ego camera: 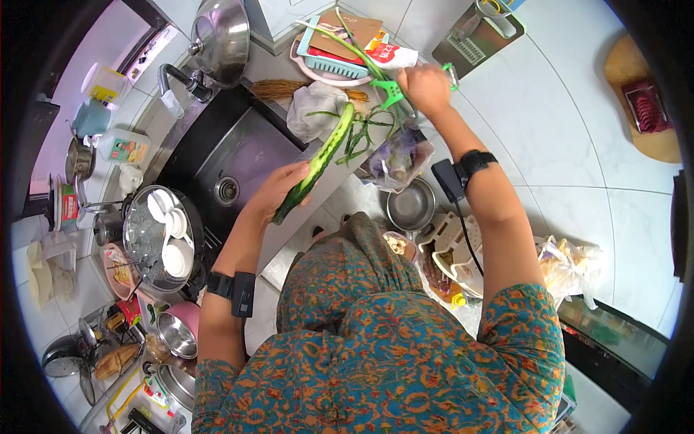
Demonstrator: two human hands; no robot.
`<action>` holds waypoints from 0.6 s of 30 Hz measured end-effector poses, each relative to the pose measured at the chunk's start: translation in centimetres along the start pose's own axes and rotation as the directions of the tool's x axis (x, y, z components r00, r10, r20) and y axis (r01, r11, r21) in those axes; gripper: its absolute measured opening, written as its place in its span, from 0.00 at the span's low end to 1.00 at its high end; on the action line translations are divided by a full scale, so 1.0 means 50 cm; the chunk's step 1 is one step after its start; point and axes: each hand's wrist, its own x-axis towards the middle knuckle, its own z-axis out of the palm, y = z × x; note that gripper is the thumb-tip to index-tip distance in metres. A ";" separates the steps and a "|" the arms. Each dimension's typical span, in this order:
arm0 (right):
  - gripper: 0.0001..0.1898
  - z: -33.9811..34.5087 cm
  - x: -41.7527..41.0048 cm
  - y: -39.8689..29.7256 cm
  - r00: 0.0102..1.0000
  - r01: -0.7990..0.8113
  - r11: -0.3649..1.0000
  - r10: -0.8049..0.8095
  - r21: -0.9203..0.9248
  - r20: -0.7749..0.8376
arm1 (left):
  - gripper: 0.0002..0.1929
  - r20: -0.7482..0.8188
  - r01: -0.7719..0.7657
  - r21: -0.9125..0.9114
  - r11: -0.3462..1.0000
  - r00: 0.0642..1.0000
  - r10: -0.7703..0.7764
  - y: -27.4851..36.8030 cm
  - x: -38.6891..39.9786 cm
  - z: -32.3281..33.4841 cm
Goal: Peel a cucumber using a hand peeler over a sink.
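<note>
A long cucumber (324,154) lies in my left hand (279,187), which grips its dark, unpeeled lower end. Its upper part is pale where skin is stripped off. My right hand (425,89) is closed on a green peeler (390,93), whose green head shows to the left of the fist, above and right of the cucumber's tip; part of it is hidden by the fingers. Thin dark green peel strips (364,133) lie on the counter between the cucumber and a plastic bag (398,157). Spring onions (347,40) stretch up behind the right hand.
Left of the cucumber is a black sink (246,146) with a faucet (184,81). A grey cloth (317,111) and a straw brush (276,89) lie at the counter's back, near a blue basket (336,65). A metal pot (411,203) stands below the bag.
</note>
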 end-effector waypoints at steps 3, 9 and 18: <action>0.18 -0.011 -0.037 -0.053 0.997 0.062 0.981 -0.053 0.185 -0.051 | 0.17 -0.159 0.035 -0.122 0.992 0.986 -0.055 0.003 0.009 0.028; 0.13 -0.046 -0.109 -0.212 0.929 0.370 0.760 -0.310 0.534 -0.202 | 0.18 -0.221 0.038 -0.270 0.962 0.970 -0.100 -0.032 0.043 0.006; 0.14 -0.052 -0.089 -0.237 0.907 0.415 0.731 -0.382 0.542 -0.179 | 0.23 -0.265 0.097 -0.259 0.961 0.949 -0.168 0.015 0.031 0.053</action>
